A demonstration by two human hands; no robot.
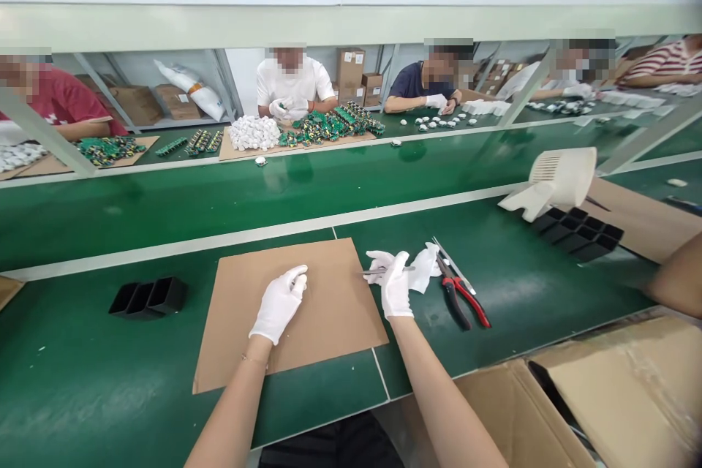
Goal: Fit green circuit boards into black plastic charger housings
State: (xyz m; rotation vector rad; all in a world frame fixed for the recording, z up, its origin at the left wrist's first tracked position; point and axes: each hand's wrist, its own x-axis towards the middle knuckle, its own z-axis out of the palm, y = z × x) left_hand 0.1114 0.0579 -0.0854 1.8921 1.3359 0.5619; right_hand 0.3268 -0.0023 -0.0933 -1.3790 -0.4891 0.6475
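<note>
My left hand point(278, 305), in a white glove, hovers over or rests on a flat cardboard sheet point(230, 322). Its fingers are curled in together; anything between them is too small or hidden to make out. At the sheet's right edge, my right hand point(397, 287), also gloved in white, is closed around a thin metal tool point(374, 272) that lies crosswise and pokes out on both sides. Just right of that hand lies a crumpled white cloth or glove point(423, 268). Beside it are red-and-black pliers point(461, 296) and a slim silver tool point(454, 265).
Black bins point(148, 297) sit left of the cardboard, and more black bins point(578, 232) at right by a white plastic scoop-like fan part point(564, 175). Across the green bench, co-workers handle circuit boards point(334, 124) and white pieces point(254, 132). Open cardboard boxes point(619, 380) stand lower right.
</note>
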